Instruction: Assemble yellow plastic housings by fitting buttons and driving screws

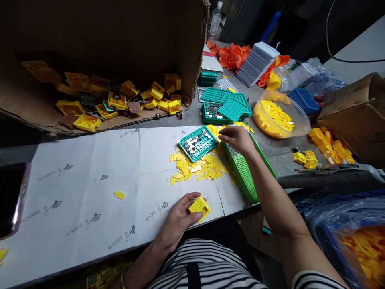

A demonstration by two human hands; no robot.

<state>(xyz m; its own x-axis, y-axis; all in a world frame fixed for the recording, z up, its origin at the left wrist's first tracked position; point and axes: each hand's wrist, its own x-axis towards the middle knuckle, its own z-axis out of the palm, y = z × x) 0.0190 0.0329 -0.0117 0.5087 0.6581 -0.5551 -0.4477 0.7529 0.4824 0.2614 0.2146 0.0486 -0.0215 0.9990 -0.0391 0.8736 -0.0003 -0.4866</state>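
Yellow casing [197, 206], one: in the left hand [179, 212], thumb and fingers clamped around it, at the near edge of the desk [75, 168]. Perforated face up; recess uncovered. Judged unfinished.

Right hand [240, 139], well apart from the left: at the far end of a green basket [245, 178], fingers drawn together. Whether anything is pinched cannot be told.

Teal tray [185, 152], one, beside the right hand: silver discs [190, 145], some in rows, others loose on top. Partly sorted, by appearance.

Yellow plates [207, 165], many: loose around the tray, on the desk. Judged unused stock. One single plate [119, 195] lies apart, to the left.

Cardboard carton [192, 52], on its side: a heap of yellow housings [87, 122], several open-backed; completeness cannot be told.

Clear plastic bowl [304, 120], right: more small yellow pieces, in quantity. Much material evidently remains.
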